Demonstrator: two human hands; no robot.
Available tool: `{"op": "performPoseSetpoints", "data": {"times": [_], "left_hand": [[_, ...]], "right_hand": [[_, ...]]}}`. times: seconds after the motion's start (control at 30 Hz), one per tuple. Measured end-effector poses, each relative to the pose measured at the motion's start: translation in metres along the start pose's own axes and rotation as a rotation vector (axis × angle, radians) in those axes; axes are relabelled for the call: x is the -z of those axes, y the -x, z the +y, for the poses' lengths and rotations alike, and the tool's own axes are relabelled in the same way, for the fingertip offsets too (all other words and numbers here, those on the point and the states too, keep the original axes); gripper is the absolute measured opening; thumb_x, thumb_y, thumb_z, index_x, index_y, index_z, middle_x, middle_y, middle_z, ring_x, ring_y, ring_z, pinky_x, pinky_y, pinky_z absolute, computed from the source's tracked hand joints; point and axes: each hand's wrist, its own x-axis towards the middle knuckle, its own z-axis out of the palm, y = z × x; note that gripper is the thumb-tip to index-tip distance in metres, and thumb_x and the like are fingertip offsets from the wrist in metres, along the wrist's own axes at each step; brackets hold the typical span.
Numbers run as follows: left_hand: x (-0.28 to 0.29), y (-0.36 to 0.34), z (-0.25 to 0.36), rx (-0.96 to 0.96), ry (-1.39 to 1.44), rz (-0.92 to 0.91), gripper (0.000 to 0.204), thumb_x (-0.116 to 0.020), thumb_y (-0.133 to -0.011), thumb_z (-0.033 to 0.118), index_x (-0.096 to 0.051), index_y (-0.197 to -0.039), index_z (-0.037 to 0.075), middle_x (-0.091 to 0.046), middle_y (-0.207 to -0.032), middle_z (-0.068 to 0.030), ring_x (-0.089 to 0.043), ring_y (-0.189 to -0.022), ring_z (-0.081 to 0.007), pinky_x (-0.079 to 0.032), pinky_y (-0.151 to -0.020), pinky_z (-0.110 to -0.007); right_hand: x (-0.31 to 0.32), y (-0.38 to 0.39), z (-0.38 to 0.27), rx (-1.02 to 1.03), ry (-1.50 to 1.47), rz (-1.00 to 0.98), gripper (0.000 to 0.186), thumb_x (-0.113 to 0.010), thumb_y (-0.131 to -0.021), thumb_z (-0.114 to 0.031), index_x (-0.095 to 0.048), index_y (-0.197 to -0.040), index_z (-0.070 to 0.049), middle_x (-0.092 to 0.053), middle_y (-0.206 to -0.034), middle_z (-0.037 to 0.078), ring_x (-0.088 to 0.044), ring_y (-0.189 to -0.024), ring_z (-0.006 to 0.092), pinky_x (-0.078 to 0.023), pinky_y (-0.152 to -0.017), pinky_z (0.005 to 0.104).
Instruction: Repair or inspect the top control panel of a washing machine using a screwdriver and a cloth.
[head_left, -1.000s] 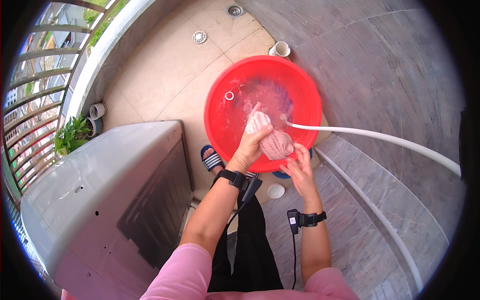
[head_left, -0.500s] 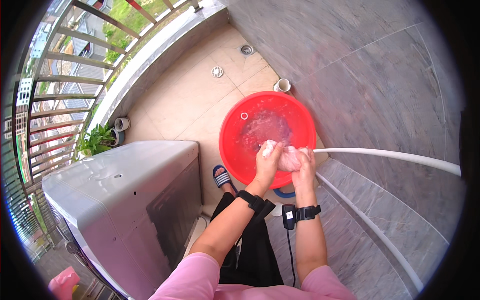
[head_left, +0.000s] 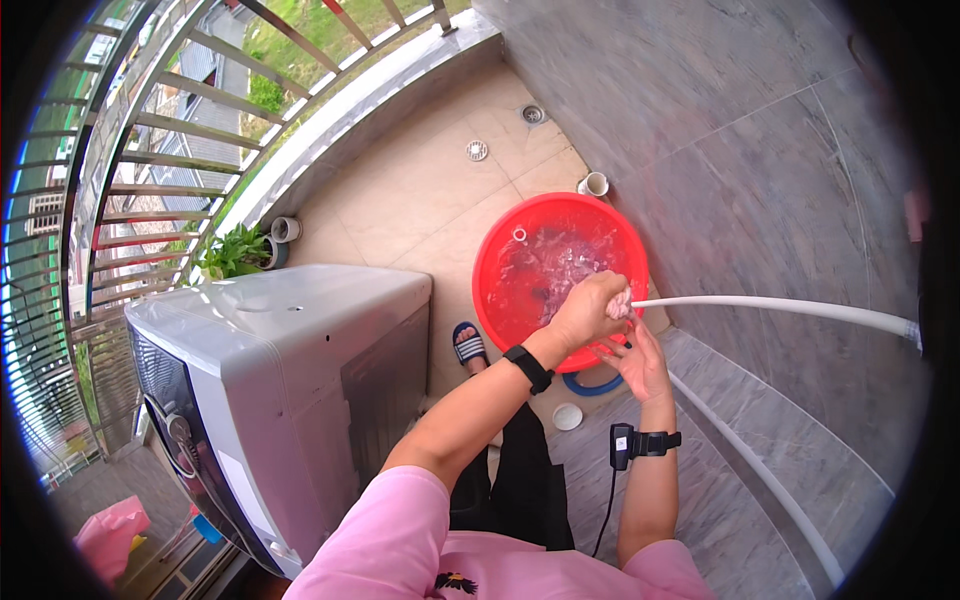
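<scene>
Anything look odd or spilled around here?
No damage or spill stands out. One mild oddity: a small white ring inside the red basin, apart from the pink cloth in the left hand; I can't tell whether it floats or is fixed.

On the beige tiled floor (head_left: 400, 215) stand a red basin (head_left: 487, 272), a washing machine (head_left: 285, 390) and a striped sandal (head_left: 468, 348).

the left forearm (head_left: 470, 422) angles up toward one or two o'clock, its wrist (head_left: 549, 349) nearly in line, and the left hand (head_left: 590, 308) ends in a tight grip, knuckles up; its fingertips are largely hidden, so their exact curl is hard to judge. the right forearm (head_left: 648, 505) points to twelve o'clock; the right hand (head_left: 644, 370), at the left's five o'clock, is loosely spread.
</scene>
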Motion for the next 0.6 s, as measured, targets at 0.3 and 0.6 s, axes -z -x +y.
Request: {"op": "performPoseSetpoints", "data": {"times": [0.3,0.6], "left_hand": [[-0.012,0.028,0.046,-0.383,-0.033,-0.143,0.021,-0.071,-0.065,0.011,-0.058,-0.080,0.003,-0.060,-0.083,-0.0129,-0.059,-0.086,-0.0325,-0.049,-0.077,-0.039],[-0.020,0.028,0.066,0.411,1.116,0.312,0.025,-0.055,-0.093,0.026,-0.055,-0.078,0.007,-0.054,-0.068,-0.0030,-0.054,-0.062,-0.0135,-0.048,-0.055,-0.030]], "right_hand": [[0.016,-0.022,0.011,-0.191,-0.642,0.047,0.047,-0.051,-0.088,-0.047,-0.060,-0.105,-0.003,-0.063,-0.099,0.010,-0.061,-0.092,0.0209,-0.051,-0.082,0.0361],[-0.069,0.010,-0.049,0.559,-0.326,0.523,0.020,-0.054,-0.081,-0.001,-0.053,-0.101,-0.005,-0.060,-0.096,0.013,-0.059,-0.089,0.0202,-0.049,-0.081,0.0340]]}}
